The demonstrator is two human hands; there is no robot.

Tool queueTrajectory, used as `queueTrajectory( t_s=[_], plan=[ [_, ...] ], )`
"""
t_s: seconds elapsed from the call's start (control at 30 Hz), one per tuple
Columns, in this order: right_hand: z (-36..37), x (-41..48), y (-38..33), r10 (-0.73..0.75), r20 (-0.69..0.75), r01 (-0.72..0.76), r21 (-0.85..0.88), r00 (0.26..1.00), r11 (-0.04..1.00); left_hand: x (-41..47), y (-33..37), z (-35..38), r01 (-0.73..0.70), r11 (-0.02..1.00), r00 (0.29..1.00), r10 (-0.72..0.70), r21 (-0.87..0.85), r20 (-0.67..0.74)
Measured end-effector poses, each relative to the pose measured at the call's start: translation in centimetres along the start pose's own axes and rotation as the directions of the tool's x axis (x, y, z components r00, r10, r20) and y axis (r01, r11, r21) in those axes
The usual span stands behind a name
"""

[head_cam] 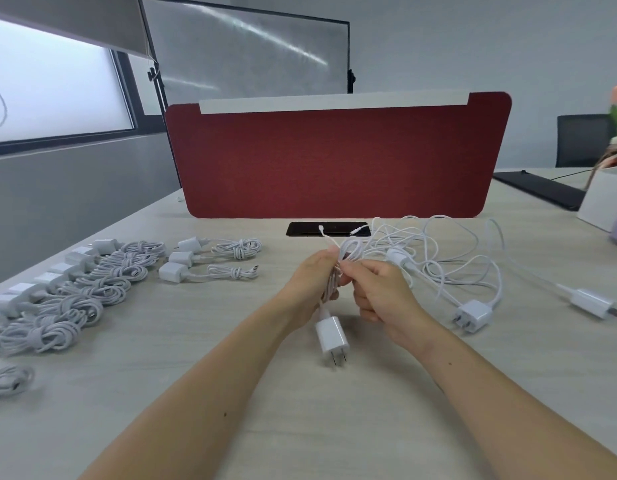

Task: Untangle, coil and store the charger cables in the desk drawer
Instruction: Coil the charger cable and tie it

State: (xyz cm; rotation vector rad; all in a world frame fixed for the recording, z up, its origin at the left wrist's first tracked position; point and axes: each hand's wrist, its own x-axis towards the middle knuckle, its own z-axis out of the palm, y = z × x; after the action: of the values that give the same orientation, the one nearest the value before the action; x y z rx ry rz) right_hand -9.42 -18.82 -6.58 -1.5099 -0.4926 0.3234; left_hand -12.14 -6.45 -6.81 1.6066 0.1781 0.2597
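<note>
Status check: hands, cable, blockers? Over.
Left hand grips the half-wound cable, plug below. Right hand pinches its loose strand. Tangled cables trail right; coiled chargers lie left.

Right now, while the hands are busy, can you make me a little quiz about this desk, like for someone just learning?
1. True or false: the coiled chargers lie on the left side of the desk.
2. What dangles below the left hand? A) a white plug adapter B) a phone C) scissors
3. Fill in: the right hand pinches the charger cable in front of a ____ desk divider.

Key: 1 true; 2 A; 3 red.
</note>
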Motion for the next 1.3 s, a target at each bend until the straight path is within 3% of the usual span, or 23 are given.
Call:
queueTrajectory(
  t_s=[0.1, 0.17, 0.3, 0.43, 0.73, 0.93, 1.07, 1.3],
  plan=[
    [-0.4, 0.3, 0.3, 0.01, 0.006, -0.01, 0.005, 1.0, 1.0, 0.1, 0.0, -1.4, 0.05, 0.975, 0.988, -0.017, -0.218, 0.151],
    [-0.4, 0.4, 0.5, -0.003, -0.021, 0.003, -0.003, 1.0, 1.0, 0.2, -0.2, -1.8, 0.041, 0.959, 0.991, -0.004, -0.28, 0.131],
    [-0.8, 0.5, 0.4, -0.023, -0.147, 0.021, -0.012, 0.989, 1.0, 0.3, -0.3, -1.5, -0.009, 0.975, 1.0, 0.006, -0.22, -0.017],
    [-1.2, 0.6, 0.3, -0.001, -0.159, 0.03, 0.179, 0.987, 0.983, 0.2, -0.4, -1.2, -0.044, 0.976, 0.997, 0.032, -0.211, -0.063],
    [-0.2, 1.0, 1.1, -0.197, -0.109, 0.197, -0.013, 0.974, 0.98, 0.5, -1.3, -1.5, -0.065, 0.98, 0.991, 0.042, -0.189, -0.125],
    [-0.8, 1.6, 1.1, -0.124, -0.228, 0.145, 0.076, 0.966, 0.987, 0.4, -1.3, -1.2, -0.183, 0.983, 0.978, 0.182, 0.001, -0.102],
    [-1.3, 1.8, 1.2, -0.056, -0.201, 0.077, 0.103, 0.978, 0.992, 0.3, -1.3, -0.9, -0.253, 0.964, 0.965, 0.257, 0.082, -0.053],
    [-1.7, 1.5, 1.5, -0.074, -0.155, 0.08, 0.034, 0.985, 0.996, -0.1, -1.0, -0.9, -0.304, 0.944, 0.951, 0.293, 0.129, 0.097]
  ],
)
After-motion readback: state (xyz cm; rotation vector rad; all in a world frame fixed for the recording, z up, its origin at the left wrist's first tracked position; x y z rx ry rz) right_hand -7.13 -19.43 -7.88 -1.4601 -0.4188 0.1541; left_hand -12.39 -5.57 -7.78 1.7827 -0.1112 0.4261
